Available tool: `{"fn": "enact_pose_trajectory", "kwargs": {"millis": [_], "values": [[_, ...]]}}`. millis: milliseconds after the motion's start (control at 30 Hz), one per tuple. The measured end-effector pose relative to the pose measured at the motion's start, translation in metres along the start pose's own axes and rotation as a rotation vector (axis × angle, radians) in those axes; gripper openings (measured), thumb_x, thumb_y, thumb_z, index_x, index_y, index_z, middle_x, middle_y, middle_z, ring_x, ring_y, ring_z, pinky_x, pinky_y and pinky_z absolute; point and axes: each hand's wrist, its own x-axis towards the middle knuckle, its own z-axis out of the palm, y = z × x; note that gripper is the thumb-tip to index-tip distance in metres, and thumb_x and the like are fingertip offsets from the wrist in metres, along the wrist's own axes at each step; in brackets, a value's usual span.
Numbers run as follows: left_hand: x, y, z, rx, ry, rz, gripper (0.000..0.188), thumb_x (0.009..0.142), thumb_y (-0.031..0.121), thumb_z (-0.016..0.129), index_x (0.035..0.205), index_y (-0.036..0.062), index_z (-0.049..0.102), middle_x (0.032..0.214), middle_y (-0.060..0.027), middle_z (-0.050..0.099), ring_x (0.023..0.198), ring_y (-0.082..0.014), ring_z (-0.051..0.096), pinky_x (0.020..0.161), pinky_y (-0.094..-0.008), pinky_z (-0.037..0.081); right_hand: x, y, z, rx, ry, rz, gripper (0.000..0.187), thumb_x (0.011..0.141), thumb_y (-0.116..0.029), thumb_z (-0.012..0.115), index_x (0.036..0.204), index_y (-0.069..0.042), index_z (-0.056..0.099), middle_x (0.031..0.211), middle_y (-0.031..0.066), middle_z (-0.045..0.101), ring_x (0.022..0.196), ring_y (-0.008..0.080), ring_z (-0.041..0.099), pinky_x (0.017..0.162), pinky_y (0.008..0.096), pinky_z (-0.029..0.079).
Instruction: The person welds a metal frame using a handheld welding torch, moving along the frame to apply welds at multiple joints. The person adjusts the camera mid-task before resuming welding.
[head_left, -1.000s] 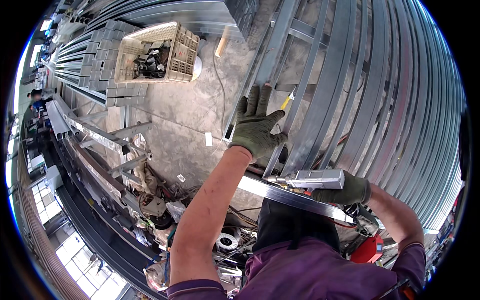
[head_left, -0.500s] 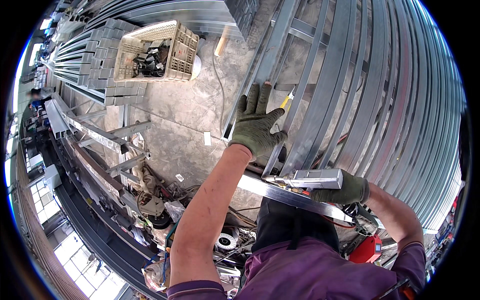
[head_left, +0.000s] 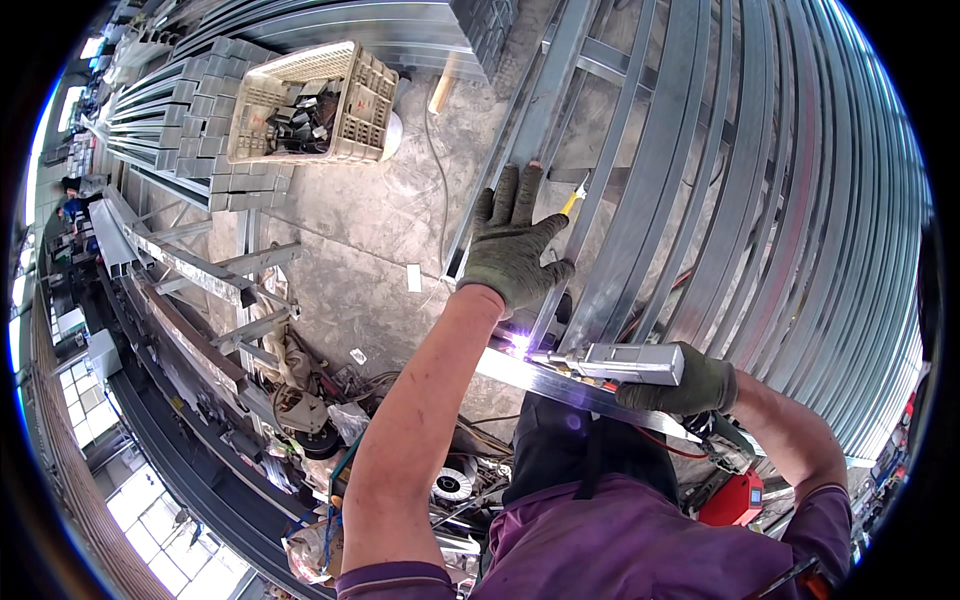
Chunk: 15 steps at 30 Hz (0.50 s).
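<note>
A bare, dusty concrete floor [head_left: 350,225] runs through a workshop crowded with metal stock. Low in the middle, in front of the person's body, a silvery torch [head_left: 632,362] lies nearly level, its tip pointing left at a bright purple-white glow [head_left: 520,343]. The glow sits beside a shiny crossbar [head_left: 530,378] at the near ends of the long bars. The gloved right hand [head_left: 695,385] grips the torch's thicker end, fingers curled around it; their tips are mostly hidden.

The left hand [head_left: 512,258], also gloved, lies palm down with fingers spread over the near part of a wide metal bar [head_left: 548,100]. A yellow-handled tool [head_left: 571,203] is near its forefinger. Many more long bars [head_left: 765,180] run side by side to the right.

Farther out, a cream plastic crate [head_left: 372,110] holds dark metal scraps [head_left: 303,122], near stacked square tubes [head_left: 195,135]. A red box [head_left: 735,498] stands at lower right, and a wire spool [head_left: 452,484] lies past the left forearm.
</note>
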Motion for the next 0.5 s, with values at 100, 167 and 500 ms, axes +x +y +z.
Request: {"fn": "enact_pose_trajectory", "kwargs": {"millis": [100,167,500], "values": [[0.001,0.0009,-0.0008,0.01,-0.011,-0.005,0.071,0.092,0.066,0.077,0.151,0.0271,0.069,0.186,-0.0173,0.003,0.172,-0.0381,-0.004,0.137,-0.0571,0.005,-0.0007,-0.0007,-0.0001,-0.034,-0.007,0.002,0.058,0.1,-0.039,0.084,0.144,-0.005,0.069,0.121,0.0157,0.082,0.11,0.0213,0.078,0.094,0.0357,0.061],[0.0017,0.0011,-0.0014,0.009,-0.025,-0.012,0.071,0.092,0.066,0.076,0.152,0.0274,0.068,0.187,-0.0173,0.003,0.172,-0.0383,-0.004,0.137,-0.0569,0.005,-0.0019,0.0018,0.0002,-0.054,-0.009,-0.015,0.057,0.1,-0.04,0.084,0.143,-0.005,0.07,0.12,0.016,0.082,0.109,0.0224,0.079,0.093,0.0361,0.061],[0.0014,-0.0005,0.0003,0.013,-0.019,-0.008,0.073,0.092,0.067,0.076,0.152,0.0265,0.068,0.186,-0.018,0.002,0.172,-0.0394,-0.004,0.137,-0.058,0.005,-0.0065,-0.0041,0.0037,-0.162,0.033,-0.034,0.048,0.099,-0.042,0.084,0.132,-0.008,0.075,0.11,0.0154,0.082,0.1,0.0286,0.081,0.087,0.0386,0.063]]}}
